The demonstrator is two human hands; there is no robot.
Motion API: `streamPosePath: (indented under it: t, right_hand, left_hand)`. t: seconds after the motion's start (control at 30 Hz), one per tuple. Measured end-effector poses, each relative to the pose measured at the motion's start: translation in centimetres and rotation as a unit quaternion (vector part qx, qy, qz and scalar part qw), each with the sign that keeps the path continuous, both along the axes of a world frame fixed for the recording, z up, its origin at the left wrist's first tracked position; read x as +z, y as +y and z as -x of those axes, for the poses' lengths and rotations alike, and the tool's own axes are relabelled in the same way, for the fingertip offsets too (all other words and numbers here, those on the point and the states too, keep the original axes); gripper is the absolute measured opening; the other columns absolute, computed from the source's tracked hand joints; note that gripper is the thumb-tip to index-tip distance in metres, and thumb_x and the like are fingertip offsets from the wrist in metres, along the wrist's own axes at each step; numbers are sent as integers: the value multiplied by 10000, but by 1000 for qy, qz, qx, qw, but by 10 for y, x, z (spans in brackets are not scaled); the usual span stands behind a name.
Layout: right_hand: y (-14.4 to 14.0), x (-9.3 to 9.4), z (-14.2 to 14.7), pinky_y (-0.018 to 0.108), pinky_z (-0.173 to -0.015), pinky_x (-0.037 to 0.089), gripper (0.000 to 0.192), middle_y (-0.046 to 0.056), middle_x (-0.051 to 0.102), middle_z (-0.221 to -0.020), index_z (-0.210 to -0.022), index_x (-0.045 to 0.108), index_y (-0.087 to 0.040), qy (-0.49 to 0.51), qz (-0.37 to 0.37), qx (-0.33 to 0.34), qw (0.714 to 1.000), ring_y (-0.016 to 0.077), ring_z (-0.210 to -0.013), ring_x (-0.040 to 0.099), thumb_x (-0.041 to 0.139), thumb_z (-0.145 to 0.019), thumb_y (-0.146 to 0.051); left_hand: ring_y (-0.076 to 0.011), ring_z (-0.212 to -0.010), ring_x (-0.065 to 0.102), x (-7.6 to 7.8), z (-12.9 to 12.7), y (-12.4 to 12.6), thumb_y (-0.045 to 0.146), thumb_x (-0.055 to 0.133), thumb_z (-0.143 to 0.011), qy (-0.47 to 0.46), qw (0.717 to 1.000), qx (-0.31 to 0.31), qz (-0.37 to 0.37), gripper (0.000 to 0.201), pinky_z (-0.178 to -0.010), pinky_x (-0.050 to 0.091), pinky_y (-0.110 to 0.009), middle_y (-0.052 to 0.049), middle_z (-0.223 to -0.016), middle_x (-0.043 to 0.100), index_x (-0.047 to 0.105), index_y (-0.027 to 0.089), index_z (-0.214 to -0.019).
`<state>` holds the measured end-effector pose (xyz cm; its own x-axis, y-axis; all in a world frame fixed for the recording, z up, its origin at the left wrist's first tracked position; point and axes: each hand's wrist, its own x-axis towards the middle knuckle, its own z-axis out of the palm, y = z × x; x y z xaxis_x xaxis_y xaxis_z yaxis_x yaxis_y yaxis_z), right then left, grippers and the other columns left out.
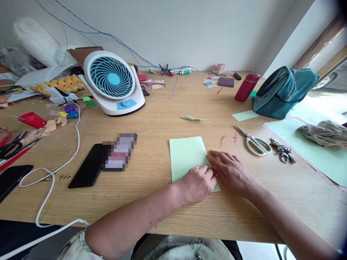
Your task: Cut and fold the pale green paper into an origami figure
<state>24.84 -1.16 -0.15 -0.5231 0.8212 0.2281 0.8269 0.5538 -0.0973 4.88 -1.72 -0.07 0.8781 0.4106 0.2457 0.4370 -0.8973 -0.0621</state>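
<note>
A light green paper sheet lies flat on the wooden table in front of me. My left hand rests on its lower right part, fingers curled and pinching the paper near its right edge. My right hand lies flat beside it, fingertips pressing the same right edge of the sheet. Both hands touch each other at that edge.
White-handled scissors and a key bunch lie to the right. A large green sheet, teal bag, red bottle, desk fan, black phone and white cable surround the work spot.
</note>
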Motion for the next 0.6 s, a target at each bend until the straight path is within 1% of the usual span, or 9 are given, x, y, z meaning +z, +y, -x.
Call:
streamPosePath:
  t: [0.17,0.3,0.4,0.6]
  right_hand:
    - [13,-1,4,424,-902,459,361,137,555,-1360,-1285,569,-186,-9,-6,-16,1000,286,-1184,525,410,-965,-239]
    - [23,-2,8,425,-902,455,381,133,558,-1363,-1315,550,-197,-12,-16,-19,1000,284,-1175,530,399,-966,-227]
    - [29,0,11,417,-877,454,379,128,561,-1358,-1311,549,-198,-21,-24,-28,999,284,-1161,533,404,-962,-222]
    - [44,-1,17,399,-800,452,380,132,567,-1344,-1322,535,-181,-44,-26,-50,997,287,-1125,544,401,-975,-264]
  left_hand:
    - [-245,-984,577,3,0,0,174,472,-943,8,1000,-1,12,155,-715,491,-347,-122,-976,636,591,114,-1023]
    - [-245,-978,574,6,1,0,182,477,-946,17,1000,1,18,150,-714,488,-350,-125,-979,637,594,122,-1018]
    - [-245,-990,571,5,0,-1,188,480,-945,15,1000,5,19,165,-725,491,-350,-136,-1029,637,590,114,-1044]
    - [-244,-990,572,5,1,0,133,428,-943,16,1000,2,18,225,-721,497,-347,-149,-1059,637,579,81,-1101]
